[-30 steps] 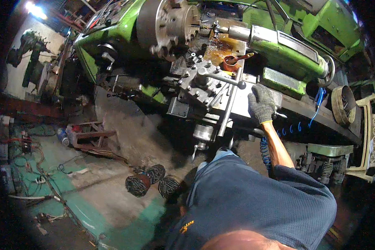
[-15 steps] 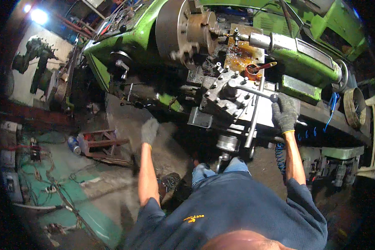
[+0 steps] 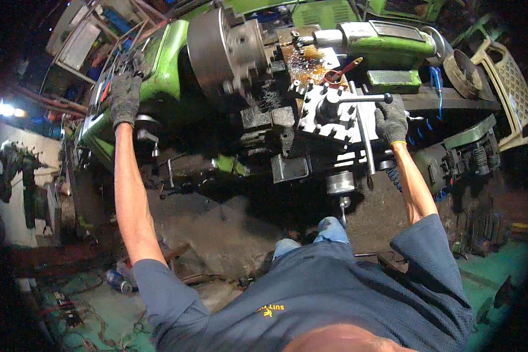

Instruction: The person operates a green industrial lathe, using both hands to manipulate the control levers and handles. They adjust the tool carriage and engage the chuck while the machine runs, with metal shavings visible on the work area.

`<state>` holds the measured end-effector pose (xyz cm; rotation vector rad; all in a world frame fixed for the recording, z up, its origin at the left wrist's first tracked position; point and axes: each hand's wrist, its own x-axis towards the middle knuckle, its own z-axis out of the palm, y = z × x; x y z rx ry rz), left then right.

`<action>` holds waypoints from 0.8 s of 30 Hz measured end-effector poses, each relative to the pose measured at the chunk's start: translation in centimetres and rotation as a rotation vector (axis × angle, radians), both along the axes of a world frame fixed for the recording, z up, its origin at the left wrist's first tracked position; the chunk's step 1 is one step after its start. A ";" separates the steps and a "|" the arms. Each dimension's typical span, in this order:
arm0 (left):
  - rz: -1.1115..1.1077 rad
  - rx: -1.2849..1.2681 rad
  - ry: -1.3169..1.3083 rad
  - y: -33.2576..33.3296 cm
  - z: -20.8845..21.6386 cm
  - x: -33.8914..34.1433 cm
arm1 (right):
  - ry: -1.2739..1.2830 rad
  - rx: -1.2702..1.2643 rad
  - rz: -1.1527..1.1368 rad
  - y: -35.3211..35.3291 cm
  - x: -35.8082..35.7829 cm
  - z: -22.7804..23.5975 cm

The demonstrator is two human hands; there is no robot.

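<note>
My left hand (image 3: pixel 125 101), in a dark grey knit glove, is at the top of the green lathe headstock (image 3: pixel 167 61). Its fingers bend around a spot beside a black-knobbed lever (image 3: pixel 138 74); what lies under them is mostly hidden. My right hand (image 3: pixel 391 121), gloved alike, is curled just below the knob end of the tool post handle (image 3: pixel 358 98); what its fingers hold is hidden. That handle sits on the square tool post (image 3: pixel 328 111), ringed with bolts. Left of the post is the large lathe chuck (image 3: pixel 208 56).
A red cup with a brush (image 3: pixel 347 69) stands on the oily, chip-strewn carriage (image 3: pixel 305 61). Behind it is the green tailstock (image 3: pixel 387 44). A long metal bar (image 3: pixel 364 135) slants beside the tool post. At right are a blue coiled hose (image 3: pixel 437 82) and a beige plastic chair (image 3: pixel 507 88).
My left hand has risen from low in front of the lathe, left and forward to the headstock. My right hand stays by the tool post handle. The view has shifted.
</note>
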<state>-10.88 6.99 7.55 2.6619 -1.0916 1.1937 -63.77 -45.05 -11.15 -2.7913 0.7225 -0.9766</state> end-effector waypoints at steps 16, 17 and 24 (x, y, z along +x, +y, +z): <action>0.373 0.093 0.884 -6.3 -0.5 15.0 | 0.050 0.099 -0.125 0.4 0.3 -0.3; 0.365 0.103 0.866 -7.2 -0.7 14.8 | 0.076 0.119 -0.145 0.3 0.1 -0.2; 0.325 0.108 0.793 -8.3 0.1 12.3 | 0.071 0.054 -0.188 -0.7 -0.2 -2.0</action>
